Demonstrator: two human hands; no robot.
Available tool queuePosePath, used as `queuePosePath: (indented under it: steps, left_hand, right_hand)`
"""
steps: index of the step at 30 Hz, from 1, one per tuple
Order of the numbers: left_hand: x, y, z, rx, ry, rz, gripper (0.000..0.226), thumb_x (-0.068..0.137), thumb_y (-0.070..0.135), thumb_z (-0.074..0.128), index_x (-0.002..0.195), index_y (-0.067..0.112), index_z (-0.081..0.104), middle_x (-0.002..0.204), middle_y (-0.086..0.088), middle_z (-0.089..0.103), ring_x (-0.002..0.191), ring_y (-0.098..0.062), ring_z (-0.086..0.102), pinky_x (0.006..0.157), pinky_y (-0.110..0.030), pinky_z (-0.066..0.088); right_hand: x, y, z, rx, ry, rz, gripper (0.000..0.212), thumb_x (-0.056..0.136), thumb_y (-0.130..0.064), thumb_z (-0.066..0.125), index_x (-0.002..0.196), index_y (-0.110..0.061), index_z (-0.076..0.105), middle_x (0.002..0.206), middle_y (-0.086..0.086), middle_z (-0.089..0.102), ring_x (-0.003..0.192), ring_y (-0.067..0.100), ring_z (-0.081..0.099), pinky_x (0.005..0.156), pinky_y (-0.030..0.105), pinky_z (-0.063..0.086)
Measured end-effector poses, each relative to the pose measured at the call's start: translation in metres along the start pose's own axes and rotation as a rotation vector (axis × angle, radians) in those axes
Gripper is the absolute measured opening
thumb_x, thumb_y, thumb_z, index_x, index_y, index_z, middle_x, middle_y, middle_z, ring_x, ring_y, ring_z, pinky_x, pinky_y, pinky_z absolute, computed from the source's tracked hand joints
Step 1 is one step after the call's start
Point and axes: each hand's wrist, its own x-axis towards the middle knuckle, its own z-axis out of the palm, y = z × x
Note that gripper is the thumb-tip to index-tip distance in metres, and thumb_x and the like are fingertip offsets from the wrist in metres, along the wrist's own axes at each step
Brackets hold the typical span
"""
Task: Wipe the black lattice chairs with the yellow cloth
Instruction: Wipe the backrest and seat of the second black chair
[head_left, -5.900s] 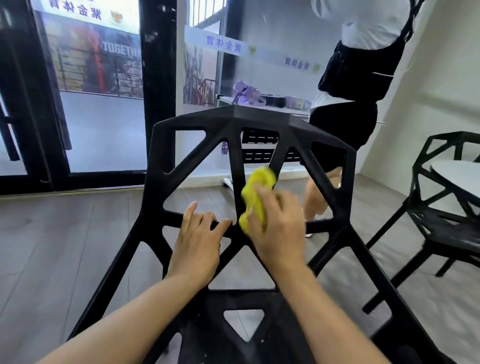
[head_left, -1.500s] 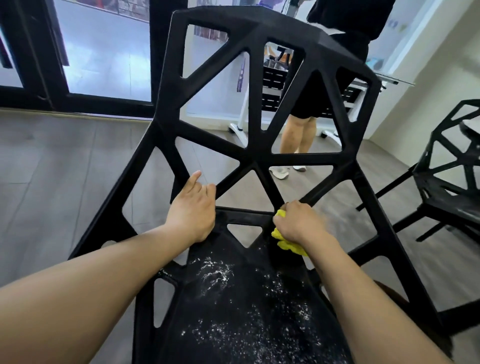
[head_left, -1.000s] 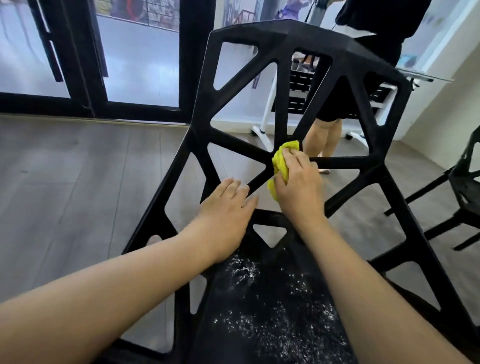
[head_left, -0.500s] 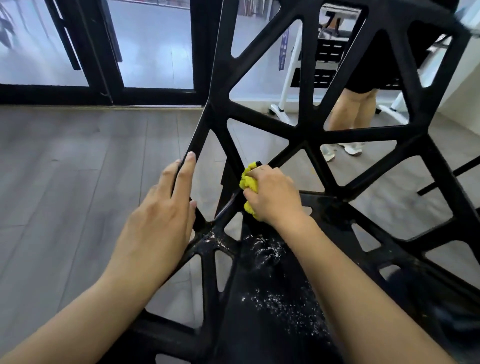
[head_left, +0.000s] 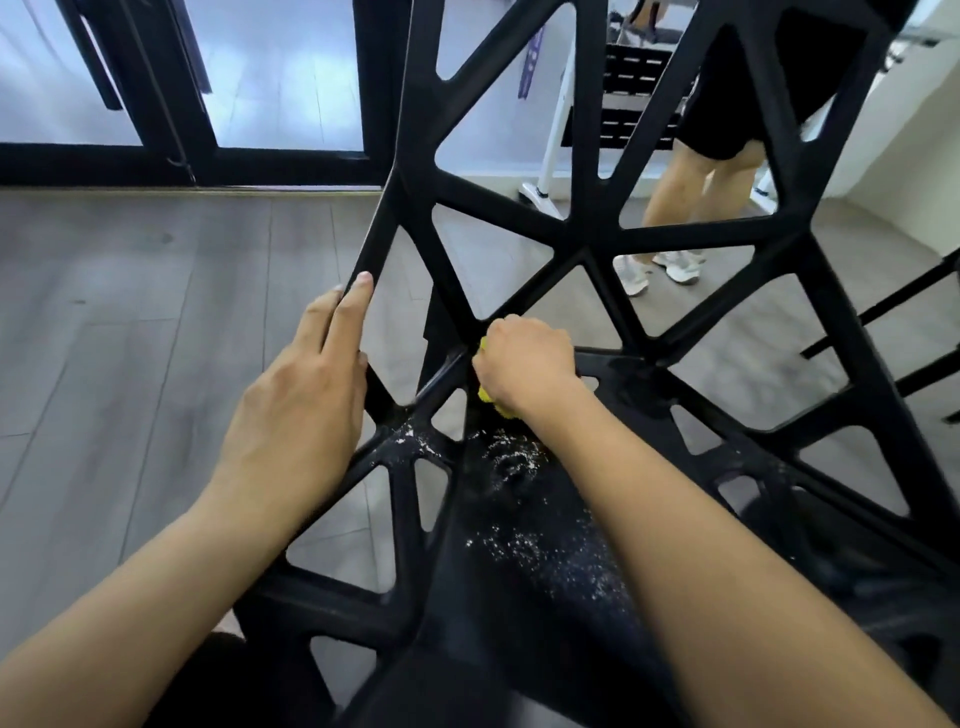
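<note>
Nearest, below both sets of fingers: seat of the black lattice chair (head_left: 519, 597), dark, strewn with white specks (head_left: 540, 551) from its middle up to the rear edge; unwiped by the look of it. Risk: strokes pushed toward the openings would drop this grit through to the floor (head_left: 130, 338) rather than lift it. Next, left hand (head_left: 301, 410): fingers (head_left: 349, 317) straight and together, laid along the slanting left edge bar of the backrest, palm at the joint where bars meet; it steadies rather than clasps. Risk: hard rubbing could slide or tip the chair, since flat fingers give little hold. Level with it, right hand (head_left: 524, 364): fingers curled tight round the yellow cloth (head_left: 491, 397), which shows only as a sliver under the palm, pressed at the junction of backrest bars and seat rear. Risk: so bunched, the cloth meets little surface and knuckles may catch in the narrow triangular gaps. Beyond the fingers, seen through the lattice: a standing person's legs and pale shoes (head_left: 660, 270), a white-framed stand (head_left: 550, 130), dark-framed glass doors (head_left: 182, 104). Risk: a shoved chair might reach those legs.
</note>
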Motion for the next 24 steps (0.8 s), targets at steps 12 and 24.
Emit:
queuePosePath:
  steps: [12, 24]
  left_hand:
    - [-0.035, 0.048, 0.029, 0.274, -0.189, 0.254, 0.058, 0.093, 0.024, 0.057, 0.147, 0.009, 0.044, 0.154, -0.015, 0.04, 0.143, -0.038, 0.034, 0.12, -0.051, 0.024]
    - [-0.038, 0.05, 0.047, 0.411, -0.375, 0.161, 0.071, 0.099, 0.045, 0.002, 0.158, 0.009, 0.015, 0.159, -0.026, 0.025, 0.148, -0.036, 0.022, 0.123, -0.048, 0.002]
  right_hand:
    - [-0.045, 0.138, 0.015, 0.238, 0.294, 0.327, 0.046, 0.093, -0.047, 0.052, 0.125, -0.015, 0.059, 0.116, 0.013, 0.059, 0.108, 0.036, 0.053, 0.091, 0.045, 0.046]
    - [-0.016, 0.021, 0.023, 0.127, 0.111, 0.246, 0.037, 0.094, -0.042, 0.047, 0.112, -0.014, 0.064, 0.114, 0.008, 0.06, 0.108, 0.032, 0.059, 0.089, 0.045, 0.043]
